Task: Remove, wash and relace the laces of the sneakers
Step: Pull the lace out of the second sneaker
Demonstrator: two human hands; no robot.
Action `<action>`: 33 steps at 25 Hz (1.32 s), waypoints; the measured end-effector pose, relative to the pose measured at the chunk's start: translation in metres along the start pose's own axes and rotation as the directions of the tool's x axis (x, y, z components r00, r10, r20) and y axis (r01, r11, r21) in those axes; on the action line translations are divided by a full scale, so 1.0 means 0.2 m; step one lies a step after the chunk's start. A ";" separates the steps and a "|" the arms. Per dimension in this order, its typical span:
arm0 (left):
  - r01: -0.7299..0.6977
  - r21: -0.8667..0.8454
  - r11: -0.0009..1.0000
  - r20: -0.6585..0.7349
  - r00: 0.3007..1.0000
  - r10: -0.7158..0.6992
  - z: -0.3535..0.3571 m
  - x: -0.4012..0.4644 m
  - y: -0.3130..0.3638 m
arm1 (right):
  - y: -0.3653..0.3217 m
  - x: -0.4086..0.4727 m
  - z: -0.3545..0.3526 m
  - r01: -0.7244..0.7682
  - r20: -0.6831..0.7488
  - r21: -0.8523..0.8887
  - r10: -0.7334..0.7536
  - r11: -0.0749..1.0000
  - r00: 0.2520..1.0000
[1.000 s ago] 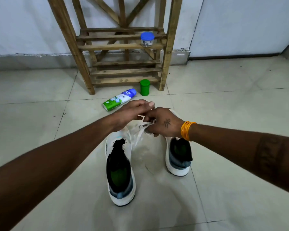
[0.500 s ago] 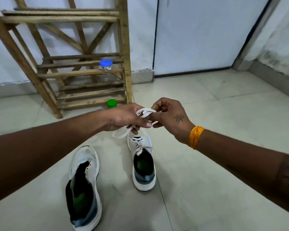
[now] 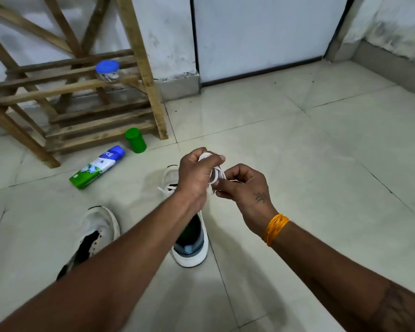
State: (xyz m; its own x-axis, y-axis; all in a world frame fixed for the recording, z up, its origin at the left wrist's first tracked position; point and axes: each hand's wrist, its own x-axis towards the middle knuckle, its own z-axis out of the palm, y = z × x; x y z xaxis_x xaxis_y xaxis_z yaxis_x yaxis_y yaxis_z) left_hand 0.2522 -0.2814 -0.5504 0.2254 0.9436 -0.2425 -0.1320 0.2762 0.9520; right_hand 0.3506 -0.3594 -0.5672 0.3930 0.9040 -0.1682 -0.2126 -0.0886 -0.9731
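Both hands meet above the laced white sneaker (image 3: 189, 245) on the tiled floor (image 3: 297, 164). The left hand (image 3: 197, 178) has its grip curled round a bundled white shoelace (image 3: 215, 174); the right hand (image 3: 244, 188) pinches the same lace. An unlaced white sneaker (image 3: 98, 231) lies beside it to the left.

A flat white woven-cloth lace (image 3: 215, 174) is seen, matt and soft. The two white low sneakers (image 3: 98, 230) are shown with a knit-looking cloth upper and a smooth rubbery sole. The slatted rack of bare wood (image 3: 139, 56) is left rough and unvarnished. A glossy plastic finish is shown by the green and white bottle (image 3: 97, 167), the small green cylindrical container (image 3: 135, 140) and the blue lid of the clear jar (image 3: 107, 70). The pale floor tiles (image 3: 297, 164) are smooth with a dull sheen.
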 end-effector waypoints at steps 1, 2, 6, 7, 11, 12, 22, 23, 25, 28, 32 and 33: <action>0.031 -0.121 0.992 -0.056 0.998 -0.038 0.07 0.00 -0.02 | 0.02 0.00 -0.02 -0.012 -0.002 0.025 0.012 1.000 1.000; 0.053 -0.231 0.972 -0.097 0.992 -0.078 0.12 0.00 -0.04 | 0.05 -0.01 -0.04 -0.029 0.002 0.037 0.029 0.999 1.000; 0.088 -0.387 0.918 -0.201 0.963 -0.177 0.22 0.03 -0.12 | 0.15 -0.02 -0.15 -0.074 -0.088 -0.019 0.072 0.997 0.993; 0.113 -0.384 0.917 -0.215 0.954 -0.208 0.23 0.04 -0.15 | 0.17 -0.01 -0.18 -0.084 -0.121 -0.017 0.082 0.996 0.989; 0.175 -0.352 0.920 -0.236 0.934 -0.268 0.27 0.08 -0.32 | 0.21 0.01 -0.24 -0.131 -0.079 0.027 0.132 0.991 0.988; 0.181 -0.310 0.933 -0.249 0.932 -0.263 0.28 0.09 -0.37 | 0.23 0.00 -0.25 -0.127 -0.039 0.011 0.127 0.992 0.991; 0.393 0.131 0.910 -0.081 0.919 -0.386 0.36 0.06 -0.66 | 0.42 0.08 -0.46 -0.144 -0.330 -0.422 -0.003 0.895 0.944; 0.401 0.169 0.901 -0.076 0.916 -0.394 0.36 0.04 -0.66 | 0.46 0.09 -0.49 -0.138 -0.319 -0.522 -0.043 0.842 0.947; 0.405 0.212 0.889 -0.062 0.914 -0.401 0.35 0.00 -0.65 | 0.51 0.08 -0.50 -0.155 -0.242 -0.711 -0.032 0.686 0.970; 0.377 0.237 0.895 -0.025 0.924 -0.383 0.34 -0.05 -0.62 | 0.55 0.06 -0.51 -0.162 -0.204 -0.791 -0.004 0.590 0.979; 0.240 0.306 0.921 -0.030 0.970 -0.243 0.27 -0.13 -0.56 | 0.50 0.04 -0.49 -0.043 -0.132 -0.862 -0.140 0.506 0.981; 0.189 0.333 0.924 -0.053 0.982 -0.182 0.25 -0.14 -0.54 | 0.48 0.03 -0.47 0.003 -0.102 -0.882 -0.197 0.470 0.975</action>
State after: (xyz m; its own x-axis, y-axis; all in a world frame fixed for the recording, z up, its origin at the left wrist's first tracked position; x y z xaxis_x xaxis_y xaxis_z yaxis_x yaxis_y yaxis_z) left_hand 0.3079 -0.3474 -0.6377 0.1944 0.8858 -0.4213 0.2417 0.3730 0.8958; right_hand 0.4163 -0.4018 -0.6761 0.5161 0.8565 0.0116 0.6907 -0.4081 -0.5970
